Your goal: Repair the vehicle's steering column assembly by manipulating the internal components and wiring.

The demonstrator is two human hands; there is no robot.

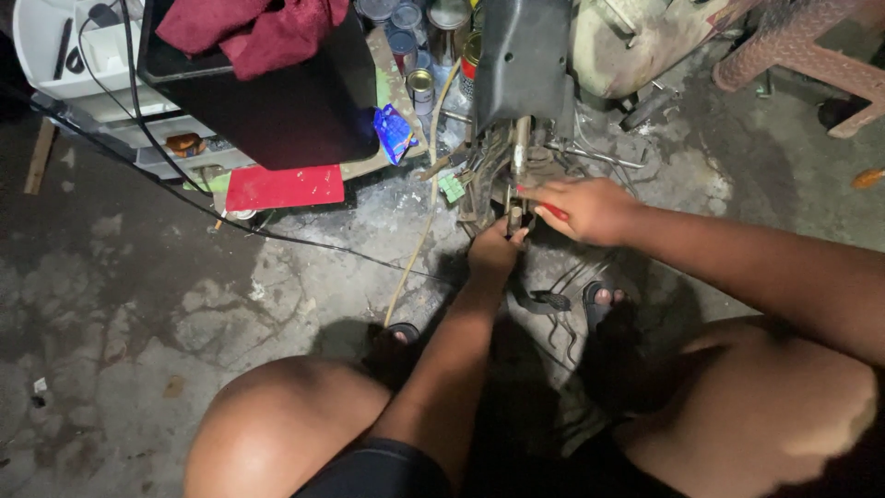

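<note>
**Both hands at the metal assembly on the concrete floor**

I look down on a cracked grey concrete floor (138, 304), patchy and stained. At top left I see a big black box-shaped case (286, 111) with a crumpled maroon cloth (253, 28) lying on it, and a flat red board (284, 187) just below it. A dark grey plastic cover (523, 60) stands upright at top centre; beneath it sits the tangled metal assembly of rods and wires (493, 175), where my hands meet. My right hand (590, 210) is curled around a slim red-handled tool (551, 209), whose tip reaches into the assembly. My left hand (495, 247) comes up from below, fingers pinched on a small metal part at the assembly's lower edge. A thin black cable (184, 189) runs across the floor. Several small round tin cans (419, 83) stand behind, beside a blue wrapper (395, 132).
</note>
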